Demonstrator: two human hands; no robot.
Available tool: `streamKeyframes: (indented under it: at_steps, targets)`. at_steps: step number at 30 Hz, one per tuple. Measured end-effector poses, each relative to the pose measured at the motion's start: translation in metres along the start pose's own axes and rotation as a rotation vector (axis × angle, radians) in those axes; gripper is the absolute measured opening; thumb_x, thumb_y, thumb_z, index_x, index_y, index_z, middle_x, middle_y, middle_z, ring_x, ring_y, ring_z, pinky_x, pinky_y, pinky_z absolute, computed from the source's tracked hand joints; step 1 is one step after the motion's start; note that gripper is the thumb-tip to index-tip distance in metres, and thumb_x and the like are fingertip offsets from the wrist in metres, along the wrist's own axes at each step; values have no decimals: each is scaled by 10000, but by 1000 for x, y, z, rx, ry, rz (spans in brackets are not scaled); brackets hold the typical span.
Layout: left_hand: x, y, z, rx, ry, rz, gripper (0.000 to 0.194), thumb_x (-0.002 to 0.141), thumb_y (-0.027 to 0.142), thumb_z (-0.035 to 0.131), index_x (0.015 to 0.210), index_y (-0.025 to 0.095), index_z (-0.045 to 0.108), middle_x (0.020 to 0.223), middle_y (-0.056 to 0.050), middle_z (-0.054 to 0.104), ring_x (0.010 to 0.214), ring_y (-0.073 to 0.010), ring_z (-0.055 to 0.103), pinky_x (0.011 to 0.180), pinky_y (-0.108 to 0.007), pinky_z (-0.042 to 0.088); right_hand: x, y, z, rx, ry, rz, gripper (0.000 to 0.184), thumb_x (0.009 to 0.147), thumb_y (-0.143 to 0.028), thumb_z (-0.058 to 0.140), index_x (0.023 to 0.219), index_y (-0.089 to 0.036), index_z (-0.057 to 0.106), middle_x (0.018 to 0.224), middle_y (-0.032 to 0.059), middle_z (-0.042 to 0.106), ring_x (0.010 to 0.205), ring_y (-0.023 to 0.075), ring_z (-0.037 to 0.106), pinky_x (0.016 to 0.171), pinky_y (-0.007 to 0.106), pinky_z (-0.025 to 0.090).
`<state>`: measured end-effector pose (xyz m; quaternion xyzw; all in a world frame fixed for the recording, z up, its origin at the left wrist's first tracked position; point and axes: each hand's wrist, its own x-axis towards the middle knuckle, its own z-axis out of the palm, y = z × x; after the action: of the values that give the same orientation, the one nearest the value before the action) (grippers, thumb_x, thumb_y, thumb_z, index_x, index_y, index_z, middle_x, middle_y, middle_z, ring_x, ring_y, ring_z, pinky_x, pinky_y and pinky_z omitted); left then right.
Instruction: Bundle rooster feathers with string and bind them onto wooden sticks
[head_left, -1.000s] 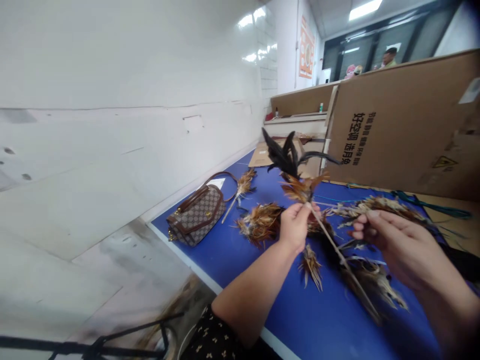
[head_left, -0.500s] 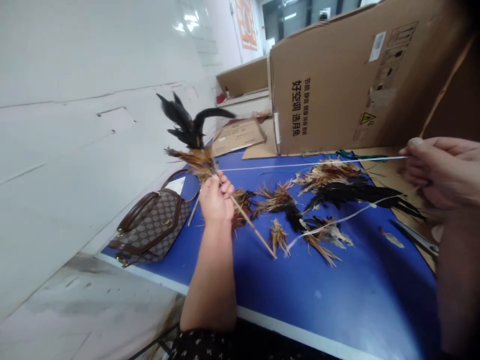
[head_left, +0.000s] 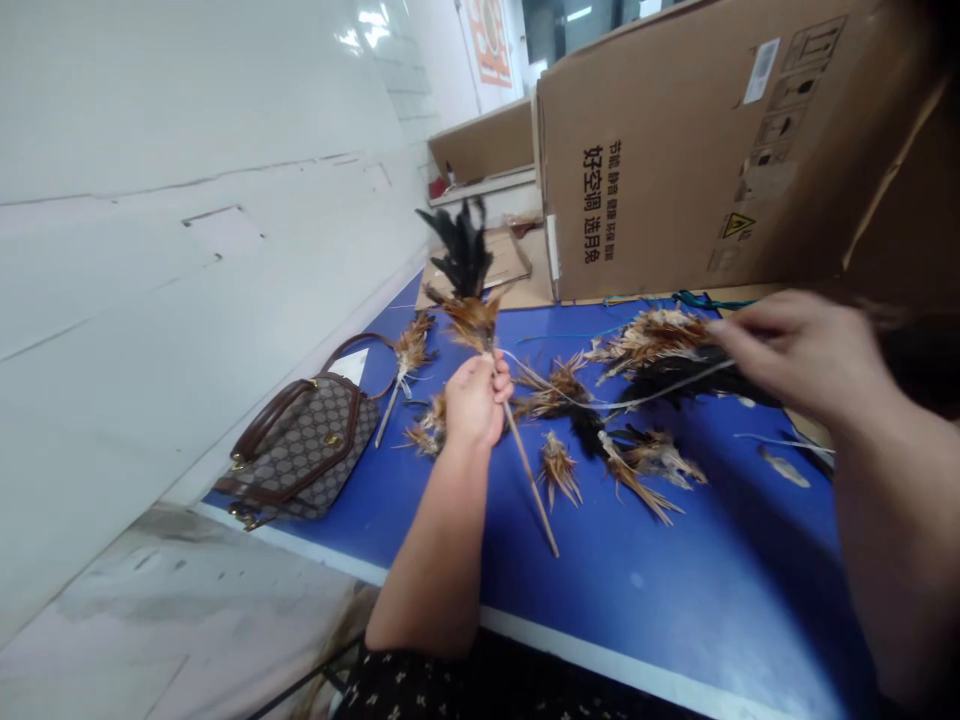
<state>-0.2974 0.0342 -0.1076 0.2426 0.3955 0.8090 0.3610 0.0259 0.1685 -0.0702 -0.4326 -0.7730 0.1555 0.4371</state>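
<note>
My left hand is closed around a thin wooden stick topped with a tuft of brown and black feathers, held upright over the blue table. A pale string runs from the tuft to my right hand, which pinches its far end above a pile of loose feathers. Bundles of brown feathers and black feathers lie on the table between my hands.
A brown patterned handbag sits at the table's left corner by the white wall. A large cardboard box stands behind the feathers, with flat cardboard beyond it. Another feather stick lies near the bag.
My right hand has come back in toward the feather pile, so the string is shorter and slacker. My left hand moved the feather stick slightly right and turned it more upright.
</note>
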Motion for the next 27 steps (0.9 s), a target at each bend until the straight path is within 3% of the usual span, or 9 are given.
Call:
streamKeyframes:
  at_steps: [3, 5, 8, 12, 15, 18, 21, 24, 27]
  targets:
    - [-6, -12, 7, 20, -9, -39, 226, 781, 267, 853, 814, 104, 700, 692, -28, 604, 519, -45, 441, 443, -155, 276, -15, -38, 44, 201, -646, -286, 342, 977, -470, 636, 876, -185, 794, 846, 48, 741, 777, 178, 642, 772, 305, 478]
    - [-9, -15, 10, 25, -18, -66, 257, 765, 288, 871, 812, 105, 697, 694, -25, 601, 518, -41, 435, 441, -154, 270, -22, -46, 76, 137, -582, -341, 296, 985, -387, 600, 885, -186, 792, 878, 61, 760, 784, 192, 670, 776, 303, 495]
    - [-13, -19, 13, 37, -69, -105, 285, 776, 317, 875, 831, 103, 696, 718, -33, 609, 533, -41, 450, 451, -156, 273, -26, -38, 121, -108, -360, -156, 256, 976, -275, 560, 993, -172, 794, 1003, 110, 770, 904, 231, 697, 846, 314, 497]
    - [-20, -24, 18, 44, -118, -147, 316, 779, 339, 879, 845, 97, 687, 731, -35, 611, 539, -43, 453, 461, -164, 271, -30, -16, 164, -230, -439, -49, 256, 939, -318, 626, 1075, -182, 795, 1034, 125, 749, 915, 238, 692, 837, 309, 502]
    - [-24, -27, 20, 46, -143, -181, 351, 760, 345, 895, 863, 83, 686, 740, -38, 610, 543, -46, 456, 469, -177, 270, -34, -5, 179, -207, -440, -38, 188, 898, -288, 661, 972, -202, 811, 935, 99, 746, 835, 223, 688, 778, 295, 498]
    - [-25, -29, 20, 32, -160, -204, 381, 748, 358, 906, 873, 76, 683, 747, -43, 614, 550, -50, 462, 482, -188, 273, -32, 0, 179, -157, -377, -31, 168, 892, -258, 641, 878, -204, 800, 919, 93, 754, 837, 221, 689, 790, 296, 497]
    - [-25, -30, 19, 22, -167, -206, 398, 746, 367, 911, 890, 70, 688, 751, -47, 616, 555, -51, 457, 492, -193, 270, -21, -1, 157, -76, -225, -2, 215, 937, -307, 593, 922, -179, 766, 925, 100, 753, 809, 220, 672, 770, 314, 499]
    - [-26, -32, 20, 21, -176, -201, 423, 742, 385, 916, 906, 66, 693, 752, -47, 612, 559, -50, 454, 496, -195, 264, -10, -16, 122, 355, -110, 83, 270, 936, -448, 652, 878, -188, 693, 716, 35, 675, 611, 171, 581, 617, 293, 459]
    - [-32, -36, 25, 23, -203, -223, 436, 739, 404, 918, 896, 74, 682, 752, -46, 613, 560, -51, 457, 499, -194, 265, -11, -44, 95, 743, -223, 113, 339, 872, -511, 763, 813, -200, 641, 607, -20, 596, 530, 126, 515, 556, 259, 416]
